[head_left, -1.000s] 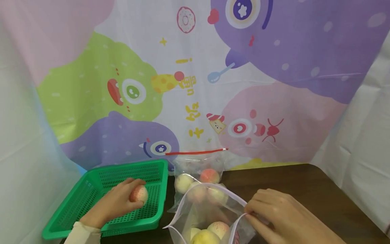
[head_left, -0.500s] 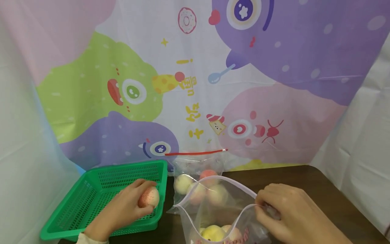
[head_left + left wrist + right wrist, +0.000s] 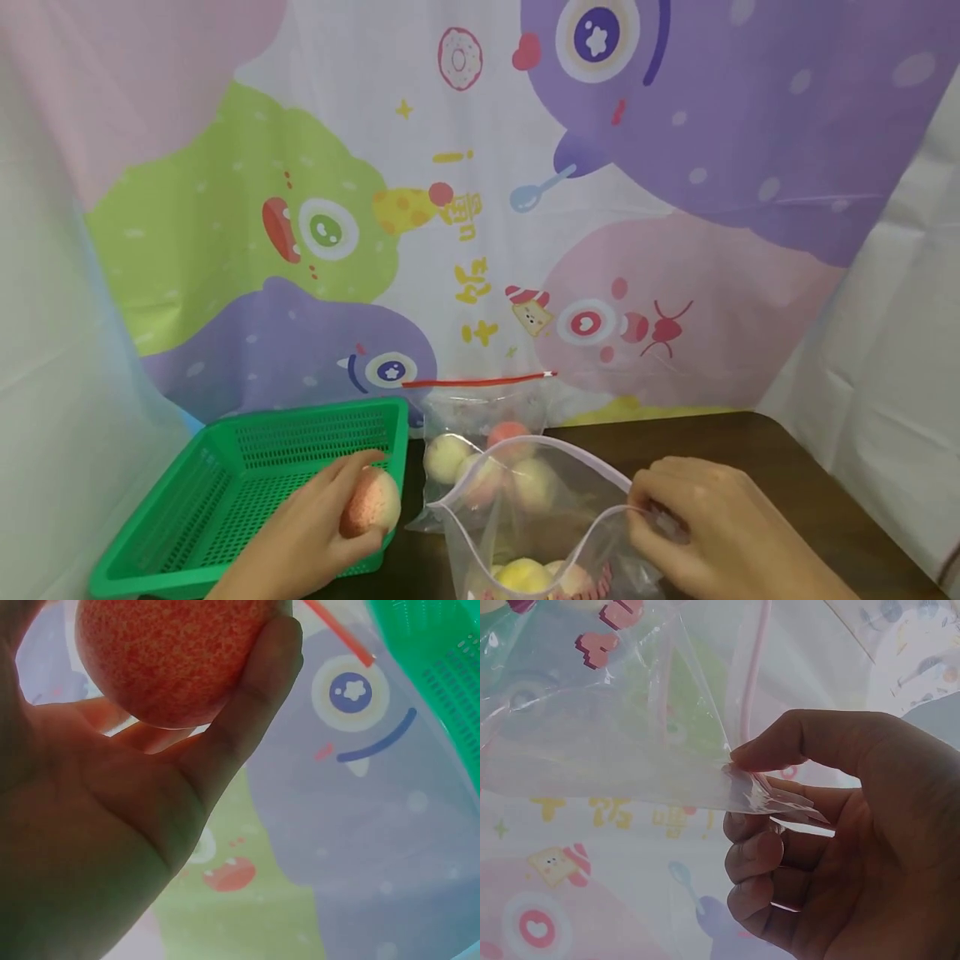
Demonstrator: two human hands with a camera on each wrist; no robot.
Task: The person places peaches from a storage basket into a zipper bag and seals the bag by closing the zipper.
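Note:
My left hand (image 3: pixel 315 521) grips a speckled red-and-cream peach (image 3: pixel 372 502) at the right rim of the green basket. In the left wrist view the thumb and fingers curl round the peach (image 3: pixel 176 656). My right hand (image 3: pixel 712 521) pinches the edge of a clear plastic zip bag (image 3: pixel 592 467), whose lilac-edged mouth gapes towards me. Inside that bag lie a yellow peach (image 3: pixel 523 575) and paler ones beside it. The right wrist view shows the thumb and fingers of the right hand (image 3: pixel 870 825) squeezing a crumpled corner of the bag (image 3: pixel 630 765).
A green perforated basket (image 3: pixel 247 492) stands at the left of the dark table (image 3: pixel 720 437). Behind the open bag, a clear bag with a red zip strip (image 3: pixel 480 383) holds several peaches (image 3: pixel 447 458). A cartoon-printed cloth (image 3: pixel 480 208) hangs behind the table.
My left hand has carried the peach right and towards me, from over the basket to its right rim. The right hand has drawn the bag's mouth slightly to the right.

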